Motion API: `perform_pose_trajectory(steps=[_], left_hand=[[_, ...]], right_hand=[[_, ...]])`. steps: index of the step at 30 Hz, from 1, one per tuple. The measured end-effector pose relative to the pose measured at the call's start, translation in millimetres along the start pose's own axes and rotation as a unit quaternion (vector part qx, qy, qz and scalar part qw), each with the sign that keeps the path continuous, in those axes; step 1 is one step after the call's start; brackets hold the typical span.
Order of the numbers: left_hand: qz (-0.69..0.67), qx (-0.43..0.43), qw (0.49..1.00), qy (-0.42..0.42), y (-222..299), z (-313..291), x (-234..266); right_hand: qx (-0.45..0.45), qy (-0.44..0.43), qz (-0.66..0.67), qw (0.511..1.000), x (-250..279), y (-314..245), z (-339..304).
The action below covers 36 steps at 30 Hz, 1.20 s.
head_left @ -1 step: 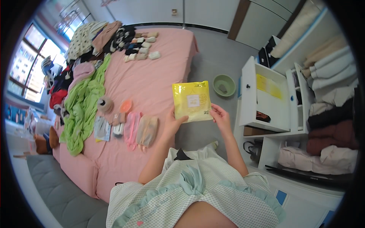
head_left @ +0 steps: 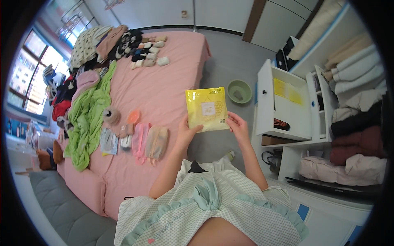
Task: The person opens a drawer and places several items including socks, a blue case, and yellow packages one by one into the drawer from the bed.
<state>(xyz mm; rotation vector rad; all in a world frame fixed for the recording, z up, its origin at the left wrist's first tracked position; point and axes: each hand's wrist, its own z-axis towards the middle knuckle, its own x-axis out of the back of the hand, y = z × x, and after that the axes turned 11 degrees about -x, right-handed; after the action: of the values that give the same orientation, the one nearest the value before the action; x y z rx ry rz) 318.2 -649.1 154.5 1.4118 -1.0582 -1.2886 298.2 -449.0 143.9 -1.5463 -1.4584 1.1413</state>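
Note:
A flat, square yellow packet [head_left: 207,107] with a pale label in its middle is held up in front of me, above the strip of floor beside the bed. My left hand [head_left: 189,131] grips its lower left corner, thumb over the front. On the lower right edge, my right hand [head_left: 237,124] pinches the packet between thumb and fingers. To the right stands a pulled-out white drawer [head_left: 293,119]. Inside it lie another yellow packet [head_left: 288,91] and a small dark item with orange marks [head_left: 281,124].
The pink-covered bed [head_left: 139,88] carries a heap of clothes, a green cloth [head_left: 88,127], folded small bundles [head_left: 150,62], a pink pouch [head_left: 140,141], a beige pouch [head_left: 157,143] and an orange bowl [head_left: 133,116]. A green basin [head_left: 245,88] stands on the floor. Wardrobe shelves hold folded clothes [head_left: 357,145].
My view has shifted slightly, so the bed and drawer sit a little further left. Both hands keep the same hold on the packet.

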Motion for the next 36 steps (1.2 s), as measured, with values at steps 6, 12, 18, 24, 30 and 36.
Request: perform_pose_trajectory(steps=[6, 12, 18, 24, 30, 36], left_hand=[[-0.014, -0.001, 0.997, -0.070, -16, 25, -97], [-0.018, 0.004, 0.991, -0.129, -40, 43, -189], [0.001, 0.031, 0.987, -0.157, -64, 55, -264], [0.020, 0.065, 0.978, -0.196, -81, 66, -310], [0.036, 0.069, 0.974, -0.211, -94, 93, -332], [0.082, 0.048, 0.968, -0.233, -126, 125, -359]], right_hand=[[0.002, 0.049, 0.016, 0.999, 97, -16, -2], [0.001, 0.090, 0.009, 0.996, 191, -26, -4], [-0.001, 0.110, 0.035, 0.993, 261, -29, -11], [-0.046, 0.153, 0.032, 0.987, 298, -24, -14], [-0.084, 0.127, 0.054, 0.987, 310, -13, 4], [-0.092, 0.226, 0.109, 0.964, 326, -15, 44]])
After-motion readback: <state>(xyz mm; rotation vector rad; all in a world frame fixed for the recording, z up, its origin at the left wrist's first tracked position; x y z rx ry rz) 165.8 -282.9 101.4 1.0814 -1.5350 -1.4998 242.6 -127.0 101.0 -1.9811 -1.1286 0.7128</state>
